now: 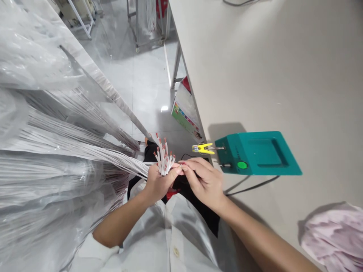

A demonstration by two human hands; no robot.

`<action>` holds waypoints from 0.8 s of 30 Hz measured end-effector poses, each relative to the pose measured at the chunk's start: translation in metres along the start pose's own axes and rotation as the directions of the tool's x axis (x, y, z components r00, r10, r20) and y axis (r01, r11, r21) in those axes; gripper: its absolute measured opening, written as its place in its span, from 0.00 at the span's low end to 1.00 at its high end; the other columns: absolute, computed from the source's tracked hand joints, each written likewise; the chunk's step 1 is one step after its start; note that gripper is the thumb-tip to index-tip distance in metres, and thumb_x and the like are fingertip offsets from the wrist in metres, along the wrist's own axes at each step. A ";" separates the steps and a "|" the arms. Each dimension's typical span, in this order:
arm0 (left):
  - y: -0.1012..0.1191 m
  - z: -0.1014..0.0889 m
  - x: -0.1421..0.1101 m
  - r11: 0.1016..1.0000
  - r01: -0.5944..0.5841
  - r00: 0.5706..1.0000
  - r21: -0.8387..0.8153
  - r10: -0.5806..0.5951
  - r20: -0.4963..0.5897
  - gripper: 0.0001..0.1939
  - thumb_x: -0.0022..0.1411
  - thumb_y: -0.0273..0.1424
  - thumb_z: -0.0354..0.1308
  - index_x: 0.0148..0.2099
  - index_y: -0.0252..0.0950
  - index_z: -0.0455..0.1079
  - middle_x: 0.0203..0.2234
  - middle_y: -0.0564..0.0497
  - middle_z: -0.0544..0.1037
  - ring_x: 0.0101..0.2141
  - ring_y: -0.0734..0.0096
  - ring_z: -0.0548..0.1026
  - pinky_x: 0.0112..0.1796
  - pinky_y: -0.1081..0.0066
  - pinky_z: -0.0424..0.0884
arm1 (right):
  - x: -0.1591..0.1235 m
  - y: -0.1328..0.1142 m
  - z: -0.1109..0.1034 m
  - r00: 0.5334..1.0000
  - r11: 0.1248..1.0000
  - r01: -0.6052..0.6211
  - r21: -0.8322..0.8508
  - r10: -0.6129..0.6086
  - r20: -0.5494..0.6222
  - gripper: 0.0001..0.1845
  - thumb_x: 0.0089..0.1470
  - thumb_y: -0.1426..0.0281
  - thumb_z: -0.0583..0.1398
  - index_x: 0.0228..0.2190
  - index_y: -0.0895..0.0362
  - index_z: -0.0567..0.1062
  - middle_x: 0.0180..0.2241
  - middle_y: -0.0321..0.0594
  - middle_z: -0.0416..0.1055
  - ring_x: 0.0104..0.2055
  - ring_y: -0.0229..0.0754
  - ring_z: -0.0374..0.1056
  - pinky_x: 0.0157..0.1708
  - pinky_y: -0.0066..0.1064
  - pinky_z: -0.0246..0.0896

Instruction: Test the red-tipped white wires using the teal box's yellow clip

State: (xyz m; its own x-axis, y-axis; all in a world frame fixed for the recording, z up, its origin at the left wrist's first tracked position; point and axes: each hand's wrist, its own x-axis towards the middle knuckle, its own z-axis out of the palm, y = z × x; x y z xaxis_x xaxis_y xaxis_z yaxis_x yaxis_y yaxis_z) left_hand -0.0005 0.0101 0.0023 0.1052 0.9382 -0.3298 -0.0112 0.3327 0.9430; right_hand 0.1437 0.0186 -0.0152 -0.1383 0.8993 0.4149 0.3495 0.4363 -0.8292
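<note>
My left hand (159, 183) is closed around a bundle of white cables (163, 160), whose reddish-orange ends stick up above the fist. The cables trail off to the left in long strands. My right hand (202, 179) pinches at the tip of one cable, thumb against forefinger, right beside my left thumb. The small end between those fingers is mostly hidden. To the right, at the table's edge, sits a teal device (258, 153) with a green button (242, 165). A yellow clip (202, 148) is attached to a metal rod on its near side.
Plastic-wrapped cable bundles (56, 158) hang over a rail on the left. A pale table (269, 75) fills the right side, with a pink cloth (334, 236) at its lower corner. A black cord (255, 186) runs from the device. A printed box (185, 113) stands below the table.
</note>
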 end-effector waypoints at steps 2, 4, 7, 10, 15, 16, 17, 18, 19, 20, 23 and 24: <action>0.000 0.002 -0.001 1.000 -0.011 1.000 0.021 0.012 -0.028 0.12 0.54 0.36 0.57 0.27 0.31 0.71 0.11 0.59 0.61 0.16 0.81 0.59 0.19 0.76 0.55 | 0.002 0.002 -0.003 0.989 0.976 0.148 -0.163 -0.146 0.024 0.07 0.50 0.78 0.58 0.32 0.59 0.75 0.29 0.44 0.73 0.31 0.38 0.69 0.30 0.30 0.66; -0.002 0.004 -0.001 0.999 -0.024 0.998 0.040 0.026 -0.054 0.11 0.55 0.35 0.56 0.28 0.32 0.70 0.11 0.59 0.61 0.15 0.81 0.59 0.19 0.77 0.55 | 0.004 0.001 -0.003 0.983 0.957 0.182 -0.228 -0.179 0.031 0.06 0.49 0.77 0.58 0.29 0.58 0.74 0.27 0.43 0.73 0.29 0.38 0.68 0.28 0.30 0.65; -0.005 0.006 -0.002 0.998 -0.059 0.995 0.034 0.062 -0.083 0.11 0.56 0.35 0.55 0.28 0.32 0.69 0.11 0.59 0.61 0.15 0.81 0.59 0.18 0.77 0.55 | 0.007 -0.004 -0.001 1.000 0.993 -0.014 -0.115 0.013 -0.008 0.07 0.50 0.74 0.56 0.23 0.57 0.72 0.24 0.39 0.70 0.26 0.36 0.66 0.26 0.28 0.63; -0.005 0.004 -0.002 0.998 -0.058 0.993 0.006 0.058 -0.103 0.10 0.55 0.35 0.55 0.29 0.32 0.70 0.13 0.58 0.64 0.15 0.81 0.60 0.18 0.77 0.56 | 0.008 -0.006 0.000 0.931 0.929 -0.364 0.063 0.363 0.024 0.13 0.51 0.72 0.54 0.17 0.56 0.67 0.17 0.33 0.64 0.19 0.34 0.61 0.20 0.25 0.59; -0.005 0.001 0.000 1.000 -0.021 0.995 0.010 0.022 -0.096 0.12 0.55 0.36 0.55 0.28 0.32 0.71 0.12 0.58 0.63 0.14 0.81 0.59 0.18 0.77 0.56 | 0.004 -0.008 -0.004 0.934 0.931 -0.350 0.108 0.356 -0.041 0.07 0.52 0.69 0.55 0.26 0.57 0.72 0.24 0.37 0.69 0.24 0.35 0.65 0.24 0.27 0.63; -0.005 0.001 0.000 1.000 -0.019 0.996 0.007 0.020 -0.089 0.11 0.55 0.36 0.55 0.28 0.32 0.71 0.11 0.58 0.62 0.14 0.81 0.59 0.18 0.77 0.56 | 0.004 -0.009 -0.004 0.957 0.957 -0.282 0.076 0.286 -0.054 0.06 0.52 0.69 0.57 0.31 0.57 0.73 0.29 0.39 0.71 0.26 0.35 0.66 0.26 0.28 0.65; -0.005 0.002 0.000 1.000 -0.022 0.996 0.001 0.022 -0.083 0.11 0.55 0.35 0.55 0.28 0.32 0.70 0.11 0.59 0.61 0.15 0.81 0.58 0.18 0.77 0.56 | 0.003 -0.010 -0.004 0.975 0.976 -0.214 0.039 0.216 -0.048 0.07 0.51 0.70 0.58 0.34 0.56 0.73 0.31 0.40 0.71 0.27 0.36 0.67 0.27 0.29 0.65; -0.004 0.002 0.000 1.000 -0.027 0.996 -0.006 0.026 -0.080 0.11 0.55 0.35 0.55 0.27 0.32 0.70 0.11 0.59 0.61 0.15 0.81 0.58 0.19 0.77 0.56 | 0.003 -0.011 -0.003 0.987 0.988 -0.154 0.003 0.154 -0.032 0.07 0.51 0.71 0.58 0.35 0.56 0.74 0.32 0.41 0.72 0.28 0.36 0.67 0.28 0.29 0.66; -0.003 0.003 0.000 1.000 -0.029 0.997 -0.012 0.028 -0.076 0.10 0.55 0.34 0.55 0.27 0.33 0.70 0.11 0.59 0.61 0.16 0.81 0.59 0.20 0.76 0.57 | 0.002 -0.011 -0.002 0.994 0.994 -0.105 -0.027 0.105 -0.014 0.07 0.51 0.72 0.58 0.34 0.55 0.74 0.32 0.41 0.72 0.29 0.37 0.68 0.29 0.29 0.66; -0.001 0.004 -0.001 0.999 -0.029 0.997 -0.017 0.028 -0.070 0.10 0.55 0.34 0.56 0.26 0.33 0.70 0.12 0.58 0.62 0.17 0.80 0.60 0.22 0.76 0.59 | 0.002 -0.011 -0.001 0.998 0.997 -0.062 -0.053 0.062 -0.005 0.06 0.51 0.74 0.58 0.33 0.55 0.74 0.31 0.40 0.72 0.29 0.37 0.68 0.30 0.29 0.66; 0.005 0.005 -0.002 0.999 -0.025 0.998 -0.035 0.023 -0.063 0.10 0.53 0.33 0.57 0.24 0.32 0.70 0.17 0.54 0.69 0.23 0.76 0.66 0.28 0.74 0.63 | 0.000 -0.007 0.000 0.999 0.989 0.050 -0.142 -0.052 -0.014 0.07 0.51 0.76 0.57 0.32 0.55 0.74 0.30 0.41 0.73 0.31 0.37 0.69 0.31 0.29 0.67; 0.007 0.006 -0.002 0.999 -0.019 0.998 -0.048 0.017 -0.058 0.10 0.52 0.32 0.57 0.24 0.32 0.70 0.19 0.52 0.71 0.24 0.75 0.67 0.30 0.73 0.64 | 0.000 -0.004 -0.001 0.995 0.977 0.093 -0.190 -0.097 -0.008 0.06 0.51 0.76 0.57 0.32 0.56 0.74 0.30 0.41 0.73 0.30 0.38 0.70 0.31 0.29 0.66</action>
State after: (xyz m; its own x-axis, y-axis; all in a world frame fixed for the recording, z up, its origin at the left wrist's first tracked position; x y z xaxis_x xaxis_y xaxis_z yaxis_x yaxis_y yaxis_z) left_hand 0.0048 0.0095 0.0099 0.0470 0.9475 -0.3162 -0.0607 0.3187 0.9459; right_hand 0.1428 0.0166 -0.0113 -0.1637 0.8526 0.4962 0.5049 0.5046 -0.7004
